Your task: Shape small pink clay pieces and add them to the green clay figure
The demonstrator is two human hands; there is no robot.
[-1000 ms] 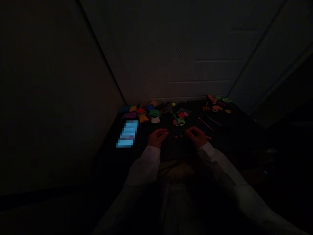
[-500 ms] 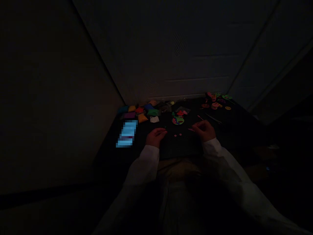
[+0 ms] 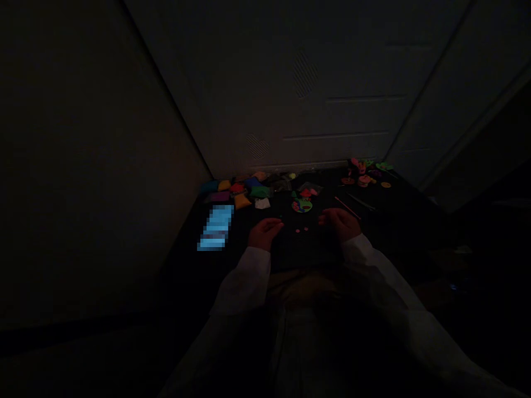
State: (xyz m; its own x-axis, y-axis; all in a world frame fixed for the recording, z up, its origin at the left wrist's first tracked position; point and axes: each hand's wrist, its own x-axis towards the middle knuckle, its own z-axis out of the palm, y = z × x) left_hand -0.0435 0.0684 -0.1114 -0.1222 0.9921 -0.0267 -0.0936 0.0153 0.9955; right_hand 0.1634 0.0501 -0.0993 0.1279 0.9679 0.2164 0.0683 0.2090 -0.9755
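Observation:
In the dim head view my left hand hovers low over the dark table, thumb and fingers pinched together; what is between them, if anything, is too dark to make out. Across from it, my right hand is also closed, its fingertips curled inward and their contents hidden. Between the hands lie two small pink pieces, one pink bit and another pink bit. Just beyond them sits a round green decorated piece with red and blue patches. A thin pink stick lies beyond my right hand.
A lit, pixelated screen lies at the left. Behind it are several coloured packets, including an orange packet and a white packet. Small colourful figures stand at the back right, near a thin tool. A panelled surface rises behind.
My right hand has shifted slightly left and its fingers have curled in. The pink piece at its fingertips no longer shows, and more of the pink stick is visible. My left hand stays almost still.

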